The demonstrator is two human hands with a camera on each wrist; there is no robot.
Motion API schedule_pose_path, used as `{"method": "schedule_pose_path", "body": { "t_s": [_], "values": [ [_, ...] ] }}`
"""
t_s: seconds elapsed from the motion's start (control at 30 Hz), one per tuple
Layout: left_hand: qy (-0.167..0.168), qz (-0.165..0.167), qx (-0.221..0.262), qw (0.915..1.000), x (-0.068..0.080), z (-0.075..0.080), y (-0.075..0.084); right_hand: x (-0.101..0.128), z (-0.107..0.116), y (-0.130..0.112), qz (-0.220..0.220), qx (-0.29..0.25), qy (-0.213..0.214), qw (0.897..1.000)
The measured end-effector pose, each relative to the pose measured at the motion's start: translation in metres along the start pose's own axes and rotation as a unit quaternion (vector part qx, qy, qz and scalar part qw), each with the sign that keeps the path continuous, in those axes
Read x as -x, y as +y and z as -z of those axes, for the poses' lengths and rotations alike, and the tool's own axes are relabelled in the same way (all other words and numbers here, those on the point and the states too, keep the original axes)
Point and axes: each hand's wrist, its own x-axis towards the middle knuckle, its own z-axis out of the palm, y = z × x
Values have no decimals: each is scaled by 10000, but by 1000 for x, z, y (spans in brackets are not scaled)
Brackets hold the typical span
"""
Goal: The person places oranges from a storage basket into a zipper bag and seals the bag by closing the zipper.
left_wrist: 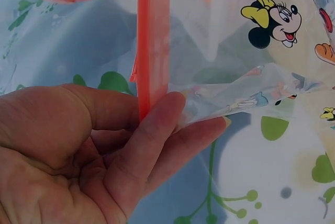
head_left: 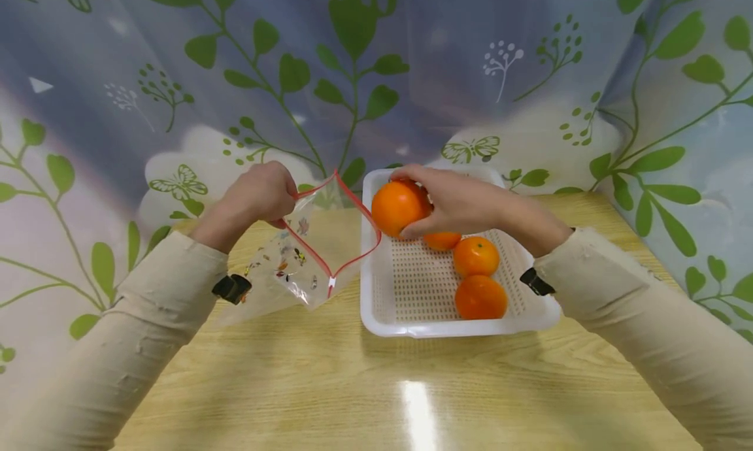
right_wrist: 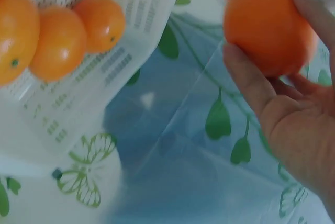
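My left hand (head_left: 267,193) pinches the rim of a clear zip bag (head_left: 314,242) between thumb and fingers. The bag has a red zip edge, a white slider and cartoon prints, and its mouth gapes toward the basket. In the left wrist view the thumb and fingertips press the red zip strip (left_wrist: 152,41). My right hand (head_left: 453,199) grips an orange (head_left: 399,208) above the left rim of the white basket (head_left: 376,317), close beside the bag's mouth. Below and right of that hand, several more oranges (head_left: 476,256) lie in the basket.
The basket stands on a wooden table (head_left: 282,385), right of the bag. Behind the table hangs a blue and white curtain (head_left: 423,72) with green leaf prints. A black strap piece (head_left: 232,287) sits at the left cuff, another (head_left: 536,281) at the right.
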Motion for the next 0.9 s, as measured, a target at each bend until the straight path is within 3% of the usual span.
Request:
{"method": "schedule_pose_path", "body": {
  "t_s": [0.17,0.33,0.5,0.63,0.77,0.9],
  "values": [
    [-29,-55,-55,10000,-2,-1,2,-12,-15,-17,301,-372,440,9979],
    [20,-6,-31,10000,-1,-1,5,-24,-32,-33,602,-155,542,9966],
    [-31,101,75,9999,0,0,5,-33,-46,-39,487,99,346,9982],
    [-102,41,253,9996,0,0,8,-37,-53,-40,332,-7,207,9992],
    [-89,60,376,9992,0,1,10,-38,-57,-37,358,-86,108,9993],
    [-139,154,460,9987,-1,2,8,-40,-58,-35,465,173,-102,9987]
  ]
}}
